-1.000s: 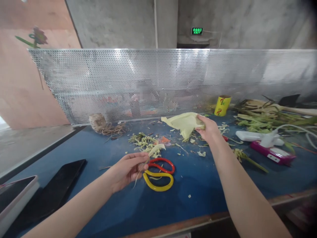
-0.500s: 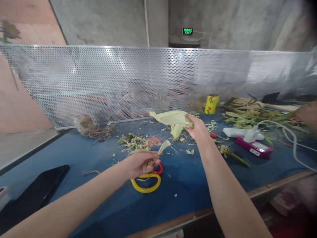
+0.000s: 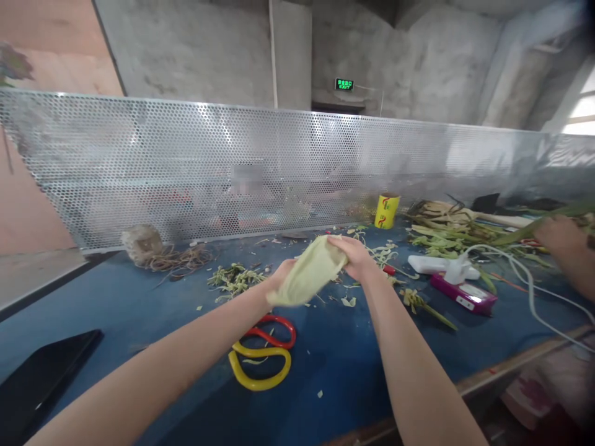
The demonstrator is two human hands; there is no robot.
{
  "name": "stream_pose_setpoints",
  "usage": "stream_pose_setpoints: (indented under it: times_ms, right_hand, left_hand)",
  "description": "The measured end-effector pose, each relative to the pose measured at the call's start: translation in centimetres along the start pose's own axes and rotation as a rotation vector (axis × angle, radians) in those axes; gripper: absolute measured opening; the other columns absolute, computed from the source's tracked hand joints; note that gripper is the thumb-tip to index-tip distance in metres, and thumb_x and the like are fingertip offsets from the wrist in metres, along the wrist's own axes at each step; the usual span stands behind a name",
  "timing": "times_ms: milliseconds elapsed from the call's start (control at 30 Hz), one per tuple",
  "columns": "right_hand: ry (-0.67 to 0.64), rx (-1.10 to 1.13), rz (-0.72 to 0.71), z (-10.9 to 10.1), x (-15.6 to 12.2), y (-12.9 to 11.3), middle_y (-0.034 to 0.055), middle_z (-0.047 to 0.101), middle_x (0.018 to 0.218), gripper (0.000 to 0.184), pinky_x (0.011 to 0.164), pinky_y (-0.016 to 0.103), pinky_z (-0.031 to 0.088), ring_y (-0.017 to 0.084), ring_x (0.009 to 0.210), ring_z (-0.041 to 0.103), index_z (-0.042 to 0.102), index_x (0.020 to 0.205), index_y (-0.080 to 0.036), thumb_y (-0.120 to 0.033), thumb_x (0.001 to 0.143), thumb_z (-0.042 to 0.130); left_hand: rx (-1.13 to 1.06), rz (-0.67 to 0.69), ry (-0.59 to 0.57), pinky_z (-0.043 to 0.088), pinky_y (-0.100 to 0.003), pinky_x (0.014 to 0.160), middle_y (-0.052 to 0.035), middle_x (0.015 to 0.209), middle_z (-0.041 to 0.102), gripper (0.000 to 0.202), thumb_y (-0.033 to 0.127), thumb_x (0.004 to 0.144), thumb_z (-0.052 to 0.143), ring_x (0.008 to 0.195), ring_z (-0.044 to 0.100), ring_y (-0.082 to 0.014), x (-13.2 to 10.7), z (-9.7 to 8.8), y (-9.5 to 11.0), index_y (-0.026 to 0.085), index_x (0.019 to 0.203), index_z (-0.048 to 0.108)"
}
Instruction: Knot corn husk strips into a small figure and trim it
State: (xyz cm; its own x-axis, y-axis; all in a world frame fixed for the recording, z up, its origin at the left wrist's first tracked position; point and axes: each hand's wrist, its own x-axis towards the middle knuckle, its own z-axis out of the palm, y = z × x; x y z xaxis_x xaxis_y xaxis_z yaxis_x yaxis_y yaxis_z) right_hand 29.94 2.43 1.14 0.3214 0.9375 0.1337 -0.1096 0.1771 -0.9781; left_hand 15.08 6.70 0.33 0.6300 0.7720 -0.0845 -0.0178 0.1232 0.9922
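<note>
Both my hands hold a pale yellow-green leaf (image 3: 307, 275) up over the blue table (image 3: 353, 347). My left hand (image 3: 280, 277) grips its lower end, mostly hidden behind the leaf. My right hand (image 3: 354, 257) pinches its upper end. Below my left forearm, scissors with one red and one yellow handle (image 3: 263, 350) lie on the table. A heap of leaf trimmings (image 3: 232, 279) lies just beyond my hands.
A perforated metal screen (image 3: 186, 167) closes the table's far side. Twine bundle (image 3: 153, 251) at back left, yellow roll (image 3: 385, 212), leaf stalks (image 3: 450, 226), a white device with cable (image 3: 441, 265) and a magenta box (image 3: 462, 294) at right. Another person's hand (image 3: 564, 238) is at far right. A black tablet (image 3: 41, 378) lies near left.
My right hand has brought the big leaf back from the table's far side toward me. My left hand let go of the small strip and rose to take the leaf's lower end.
</note>
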Motion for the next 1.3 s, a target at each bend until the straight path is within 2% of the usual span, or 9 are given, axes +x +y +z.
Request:
stream_pose_setpoints:
  times_ms: [100, 167, 267, 333, 467, 733, 933, 1100, 1300]
  right_hand:
    - [-0.204, -0.133, 0.010, 0.9, -1.2, -0.4, -0.0013, 0.056, 0.054, 0.019, 0.048, 0.022, 0.040, 0.010, 0.049, 0.051, 0.061, 0.064, -0.013, -0.031, 0.066, 0.068]
    - [-0.307, -0.217, 0.005, 1.6, -1.9, -0.7, -0.0028, 0.054, 0.050, 0.020, 0.045, 0.021, 0.036, 0.009, 0.046, 0.047, 0.061, 0.058, -0.014, -0.031, 0.058, 0.073]
    - [-0.398, -0.303, -0.005, 2.6, -2.6, -1.0, -0.0030, 0.054, 0.054, 0.021, 0.046, 0.019, 0.033, 0.008, 0.050, 0.045, 0.061, 0.059, -0.015, -0.032, 0.057, 0.073]
    - [-0.454, -0.330, 0.013, 3.0, -3.0, -1.2, -0.0012, 0.056, 0.063, 0.023, 0.047, 0.018, 0.035, 0.009, 0.056, 0.048, 0.062, 0.070, -0.016, -0.035, 0.061, 0.071]
    - [-0.576, -0.359, 0.065, 4.1, -3.7, -1.0, 0.0017, 0.057, 0.077, 0.032, 0.050, 0.021, 0.041, 0.012, 0.063, 0.054, 0.057, 0.089, -0.018, -0.035, 0.064, 0.068]
    - [-0.698, -0.494, -0.082, 7.6, -5.8, -0.3, 0.0001, 0.056, 0.081, 0.009, 0.072, 0.025, 0.038, 0.015, 0.079, 0.051, 0.060, 0.080, -0.018, -0.021, 0.073, 0.055]
    - [-0.831, -0.723, -0.159, 9.3, -7.7, -0.3, -0.0024, 0.049, 0.071, 0.011, 0.060, 0.022, 0.034, 0.012, 0.067, 0.045, 0.056, 0.078, -0.018, -0.027, 0.076, 0.052]
    - [-0.801, -0.814, -0.224, 10.1, -8.3, -0.2, -0.0026, 0.044, 0.066, 0.026, 0.054, 0.021, 0.031, 0.010, 0.062, 0.040, 0.054, 0.073, -0.018, -0.041, 0.081, 0.046]
    - [-0.880, -0.624, -0.215, 10.5, -8.6, 0.0, -0.0032, 0.040, 0.061, 0.027, 0.053, 0.021, 0.030, 0.009, 0.058, 0.036, 0.053, 0.070, -0.017, -0.039, 0.084, 0.045]
  left_hand:
    - [0.087, 0.027, -0.058, 0.048, -0.028, 0.064, -0.0095, 0.083, 0.063, 0.052, 0.049, 0.087, 0.027, 0.075, 0.060, -0.0178, -1.7, -0.7, 1.0, 0.009, 0.090, 0.060]
    - [0.168, 0.039, -0.092, 0.047, -0.026, 0.056, -0.0077, 0.073, 0.064, 0.056, 0.056, 0.082, 0.031, 0.064, 0.060, -0.0167, -3.3, -1.5, 1.7, 0.010, 0.085, 0.062]
    - [0.327, 0.085, -0.098, 0.041, -0.020, 0.045, 0.0008, 0.055, 0.059, 0.029, 0.039, 0.062, 0.069, 0.047, 0.052, -0.0109, -5.6, -2.7, 2.3, 0.013, 0.074, 0.063]
    - [0.406, 0.115, -0.067, 0.038, -0.019, 0.043, 0.0037, 0.051, 0.056, 0.023, 0.030, 0.058, 0.072, 0.043, 0.049, -0.0088, -7.0, -3.4, 2.3, 0.014, 0.071, 0.062]
    - [0.477, 0.152, 0.050, 0.035, -0.018, 0.043, 0.0041, 0.052, 0.052, 0.024, 0.037, 0.073, 0.058, 0.044, 0.045, -0.0071, -9.4, -4.3, 2.0, 0.014, 0.068, 0.059]
    - [0.601, 0.115, 0.119, 0.033, -0.019, 0.042, 0.0061, 0.050, 0.039, 0.029, 0.039, 0.078, 0.044, 0.042, 0.038, -0.0077, -13.4, -5.7, 0.7, 0.017, 0.059, 0.044]
    - [0.928, 0.238, 0.162, 0.025, -0.020, 0.047, 0.0056, 0.052, 0.033, 0.032, 0.036, 0.081, 0.039, 0.051, 0.033, -0.0088, -14.8, -6.6, -0.3, 0.017, 0.055, 0.036]
    - [0.872, 0.240, 0.081, 0.025, -0.020, 0.047, 0.0055, 0.055, 0.032, 0.028, 0.029, 0.084, 0.035, 0.053, 0.031, -0.0085, -15.1, -7.2, -0.8, 0.017, 0.059, 0.038]
    - [0.575, 0.168, -0.068, 0.031, -0.018, 0.044, 0.0057, 0.056, 0.033, 0.032, 0.038, 0.085, 0.037, 0.048, 0.036, -0.0072, -15.8, -7.9, -0.6, 0.017, 0.060, 0.038]
